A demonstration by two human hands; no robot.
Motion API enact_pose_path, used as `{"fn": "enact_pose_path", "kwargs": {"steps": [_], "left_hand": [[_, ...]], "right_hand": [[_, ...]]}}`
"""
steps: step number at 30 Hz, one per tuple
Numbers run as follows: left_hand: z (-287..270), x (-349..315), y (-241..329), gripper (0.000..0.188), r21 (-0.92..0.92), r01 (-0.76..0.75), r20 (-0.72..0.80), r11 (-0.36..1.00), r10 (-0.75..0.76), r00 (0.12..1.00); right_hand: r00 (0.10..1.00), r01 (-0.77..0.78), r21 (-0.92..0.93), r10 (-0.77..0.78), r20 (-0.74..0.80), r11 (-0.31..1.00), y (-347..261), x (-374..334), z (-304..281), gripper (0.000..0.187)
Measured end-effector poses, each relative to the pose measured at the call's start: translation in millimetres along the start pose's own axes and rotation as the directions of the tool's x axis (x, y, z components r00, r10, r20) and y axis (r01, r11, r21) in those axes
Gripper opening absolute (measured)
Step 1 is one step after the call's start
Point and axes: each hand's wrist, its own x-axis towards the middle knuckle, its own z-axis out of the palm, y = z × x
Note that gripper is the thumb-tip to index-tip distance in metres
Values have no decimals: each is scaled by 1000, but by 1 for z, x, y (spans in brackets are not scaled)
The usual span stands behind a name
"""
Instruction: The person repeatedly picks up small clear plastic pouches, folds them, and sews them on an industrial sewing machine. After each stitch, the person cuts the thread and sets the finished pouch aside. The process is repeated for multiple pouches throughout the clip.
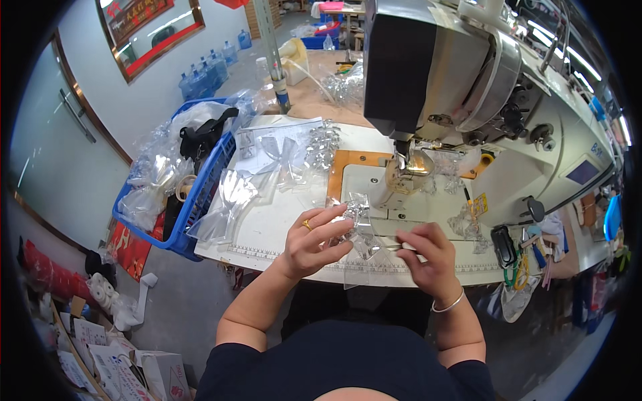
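Clear plastic piece [362, 224] held in left hand [314, 242]; right hand [428, 259] just beside it, can't tell if gripping

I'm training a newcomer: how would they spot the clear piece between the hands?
Find the sewing machine. Over the white worktable before it, the shiny clear piece sits between the left hand and right hand. Unlike the bow-shaped pieces farther left, it's being handled.

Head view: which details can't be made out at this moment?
All in the head view:
Shiny clear piece: partly covered by the left hand.
Slim object at the right hand: too small and finger-covered to identify.
Sewing machine: top cut off by the upper edge.
Blue basket: bottom hidden under heaped clear plastic.
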Motion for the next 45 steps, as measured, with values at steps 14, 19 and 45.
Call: {"fn": "enact_pose_path", "kwargs": {"steps": [14, 19, 45], "left_hand": [[2, 7, 10, 17, -37, -42, 119, 998, 46, 992], [5, 5, 8, 23, -24, -63, 90, 998, 65, 994], [21, -21, 20, 31, -607, 766, 667, -212, -660, 346]], "right_hand": [[928, 311, -195, -254, 272, 930, -3, 19, 1, 19], [993, -31, 80, 22, 113, 996, 7, 7, 7, 21], [759, -649, 570, 487, 432, 504, 15, -25, 52, 26]]}}
